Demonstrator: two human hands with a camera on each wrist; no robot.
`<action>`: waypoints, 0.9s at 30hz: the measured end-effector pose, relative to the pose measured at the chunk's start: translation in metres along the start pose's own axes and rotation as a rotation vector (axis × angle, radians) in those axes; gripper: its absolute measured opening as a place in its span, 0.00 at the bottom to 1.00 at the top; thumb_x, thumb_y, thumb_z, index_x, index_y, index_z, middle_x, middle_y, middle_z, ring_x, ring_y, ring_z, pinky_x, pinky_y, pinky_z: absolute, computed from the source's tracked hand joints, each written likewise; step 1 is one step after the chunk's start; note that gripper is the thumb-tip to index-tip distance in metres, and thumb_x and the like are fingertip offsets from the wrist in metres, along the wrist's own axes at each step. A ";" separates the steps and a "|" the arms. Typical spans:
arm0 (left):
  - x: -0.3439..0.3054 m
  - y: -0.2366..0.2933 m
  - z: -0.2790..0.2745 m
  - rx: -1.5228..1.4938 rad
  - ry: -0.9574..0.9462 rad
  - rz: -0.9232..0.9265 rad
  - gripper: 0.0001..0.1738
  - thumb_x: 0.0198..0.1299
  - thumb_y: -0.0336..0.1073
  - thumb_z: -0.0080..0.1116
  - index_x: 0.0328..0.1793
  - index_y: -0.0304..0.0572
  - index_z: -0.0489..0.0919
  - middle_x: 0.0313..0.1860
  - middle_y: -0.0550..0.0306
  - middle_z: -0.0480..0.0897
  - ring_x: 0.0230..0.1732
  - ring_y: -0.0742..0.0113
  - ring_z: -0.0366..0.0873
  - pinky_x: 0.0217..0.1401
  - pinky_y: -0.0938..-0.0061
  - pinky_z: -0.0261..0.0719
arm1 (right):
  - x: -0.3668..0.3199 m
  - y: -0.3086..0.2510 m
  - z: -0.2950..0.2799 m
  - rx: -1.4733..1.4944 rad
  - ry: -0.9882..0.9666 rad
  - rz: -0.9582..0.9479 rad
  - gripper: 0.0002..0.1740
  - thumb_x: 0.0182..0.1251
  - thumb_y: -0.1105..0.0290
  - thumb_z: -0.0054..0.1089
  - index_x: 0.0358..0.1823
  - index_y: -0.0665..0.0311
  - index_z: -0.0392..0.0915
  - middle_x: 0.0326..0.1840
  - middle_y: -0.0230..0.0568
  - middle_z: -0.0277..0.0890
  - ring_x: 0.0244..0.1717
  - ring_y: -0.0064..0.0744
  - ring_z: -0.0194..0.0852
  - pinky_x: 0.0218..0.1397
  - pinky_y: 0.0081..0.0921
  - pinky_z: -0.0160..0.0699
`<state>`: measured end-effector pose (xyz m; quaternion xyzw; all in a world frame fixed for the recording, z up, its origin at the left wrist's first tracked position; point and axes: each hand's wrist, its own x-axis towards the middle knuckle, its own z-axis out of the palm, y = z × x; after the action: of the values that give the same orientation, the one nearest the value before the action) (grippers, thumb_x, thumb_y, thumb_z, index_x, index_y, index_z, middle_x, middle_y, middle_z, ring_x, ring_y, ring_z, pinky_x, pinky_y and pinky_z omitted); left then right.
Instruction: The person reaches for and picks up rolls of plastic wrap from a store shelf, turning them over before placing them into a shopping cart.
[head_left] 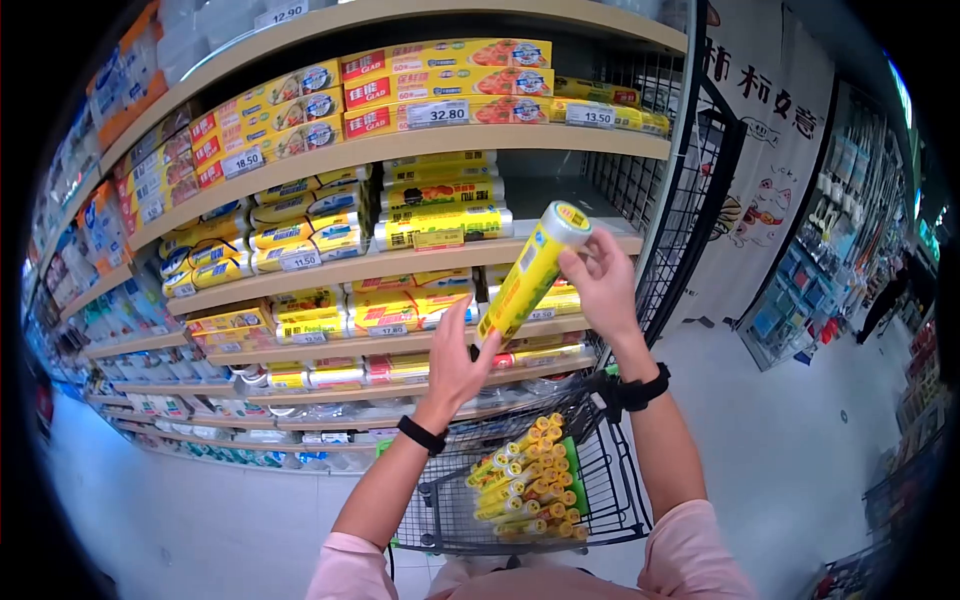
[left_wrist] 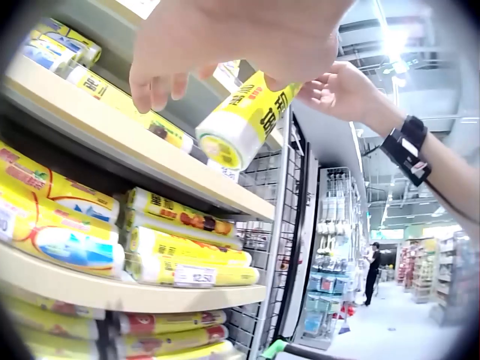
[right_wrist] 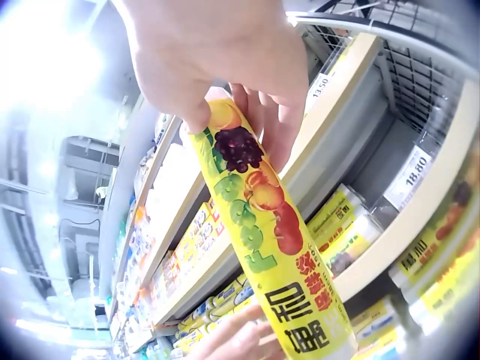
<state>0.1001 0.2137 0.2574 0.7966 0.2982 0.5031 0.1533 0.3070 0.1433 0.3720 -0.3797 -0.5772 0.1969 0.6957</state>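
Note:
A yellow roll of food bags (head_left: 527, 275), printed with fruit, is held slanted in front of the shelves. My right hand (head_left: 607, 285) grips its upper end, thumb on the near side and fingers curled behind, as the right wrist view shows. Near the lower end is my left hand (head_left: 458, 358), its fingers fairly straight and the thumb right at the roll. In the left wrist view the roll's white-rimmed end (left_wrist: 223, 150) points toward the camera below the left hand. Below both hands, a shopping cart (head_left: 610, 490) holds several similar yellow rolls (head_left: 525, 480).
Shelves carry yellow rolls (head_left: 440, 222) and boxes of cling film (head_left: 450, 82) with price tags. A wire mesh panel (head_left: 690, 190) closes the shelf's right end. Farther right are a hanging rack (head_left: 800, 270) and an aisle floor (head_left: 740, 430), with a person (left_wrist: 373, 274) in the distance.

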 end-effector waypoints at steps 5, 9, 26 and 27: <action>-0.049 0.055 0.025 -0.016 -0.013 -0.004 0.40 0.53 0.47 0.76 0.66 0.34 0.70 0.55 0.39 0.76 0.57 0.40 0.74 0.61 0.54 0.72 | -0.082 0.023 -0.001 0.133 -0.019 0.135 0.23 0.71 0.72 0.64 0.62 0.74 0.68 0.53 0.45 0.80 0.53 0.28 0.82 0.53 0.22 0.85; -0.093 0.075 0.038 0.000 -0.033 -0.121 0.37 0.50 0.45 0.79 0.59 0.35 0.72 0.49 0.43 0.77 0.52 0.44 0.77 0.56 0.56 0.75 | -0.136 0.024 -0.009 0.057 -0.057 0.268 0.29 0.69 0.72 0.67 0.67 0.73 0.67 0.56 0.49 0.80 0.55 0.30 0.82 0.51 0.25 0.85; -0.179 0.104 0.044 -0.846 0.349 -0.706 0.21 0.63 0.26 0.68 0.57 0.36 0.70 0.53 0.52 0.80 0.55 0.68 0.79 0.62 0.70 0.76 | -0.281 0.099 -0.073 0.250 -0.256 0.577 0.22 0.82 0.61 0.50 0.69 0.65 0.69 0.54 0.35 0.75 0.44 0.21 0.78 0.49 0.21 0.80; -0.174 0.111 0.039 -0.987 0.361 -0.729 0.18 0.66 0.27 0.65 0.57 0.36 0.70 0.53 0.51 0.80 0.56 0.65 0.79 0.64 0.68 0.76 | -0.280 0.090 -0.074 0.325 -0.252 0.570 0.22 0.81 0.62 0.52 0.69 0.64 0.69 0.55 0.36 0.75 0.48 0.22 0.78 0.50 0.22 0.80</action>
<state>0.1158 0.0206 0.1768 0.3826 0.3043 0.6231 0.6106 0.3206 -0.0217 0.1173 -0.3828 -0.4904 0.5178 0.5873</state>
